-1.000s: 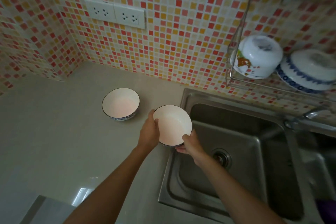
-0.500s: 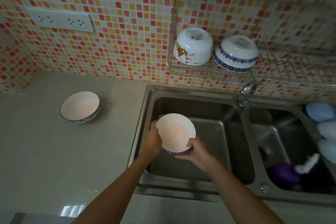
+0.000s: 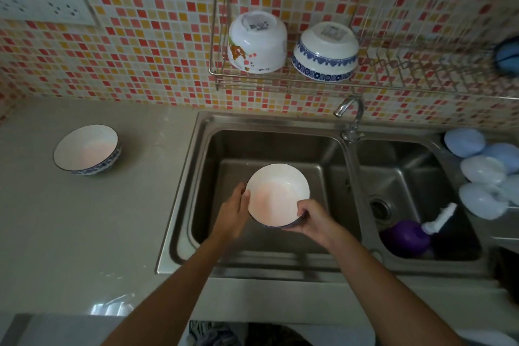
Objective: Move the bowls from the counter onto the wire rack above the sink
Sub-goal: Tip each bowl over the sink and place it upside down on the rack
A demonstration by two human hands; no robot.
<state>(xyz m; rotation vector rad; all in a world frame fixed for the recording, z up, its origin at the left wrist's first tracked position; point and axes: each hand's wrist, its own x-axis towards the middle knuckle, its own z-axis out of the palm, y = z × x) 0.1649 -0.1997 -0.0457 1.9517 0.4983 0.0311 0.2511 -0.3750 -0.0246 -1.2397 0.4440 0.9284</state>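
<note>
Head view: both hands, left hand (image 3: pixel 234 212) and right hand (image 3: pixel 310 218), grasp the white bowl (image 3: pixel 277 195) upright over the sink basin (image 3: pixel 331 149). Lifting it risks clipping the wire rack (image 3: pixel 280 83) edge or knocking the blue-patterned bowl (image 3: pixel 325 52).

The held bowl (image 3: pixel 278 195) hides both hands' fingers beneath it, the wire rack (image 3: pixel 283 82) and a blue thing (image 3: pixel 508 57) on it run off the right edge, and the wall socket (image 3: pixel 45 7) is blurred and cropped at left.
</note>
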